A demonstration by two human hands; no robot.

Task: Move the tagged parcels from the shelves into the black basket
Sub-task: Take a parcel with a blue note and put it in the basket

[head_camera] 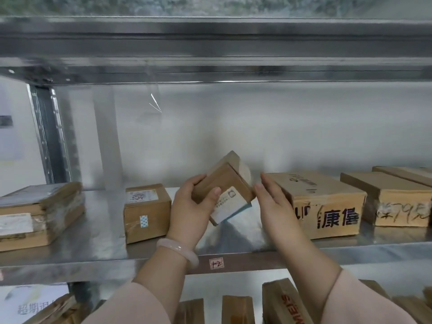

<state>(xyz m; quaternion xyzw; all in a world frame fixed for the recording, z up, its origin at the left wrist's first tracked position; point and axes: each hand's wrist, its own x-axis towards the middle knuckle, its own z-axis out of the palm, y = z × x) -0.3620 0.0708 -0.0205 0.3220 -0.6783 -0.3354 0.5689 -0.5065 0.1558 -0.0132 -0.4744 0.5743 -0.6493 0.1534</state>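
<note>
A small brown cardboard parcel (230, 181) with a white label on its lower face is tilted above the metal shelf (93, 249). My left hand (191, 211) grips its left side, thumb across the front. My right hand (273, 202) is at its right edge with fingers straight and apart; whether it touches the parcel is unclear. The black basket is not in view.
Other cardboard parcels rest on the same shelf: a small one (147, 211) on the left, a wrapped stack (39, 211) at far left, a printed box (322, 204) and more to the right. Further boxes stand on the shelf below. An upper shelf beam hangs overhead.
</note>
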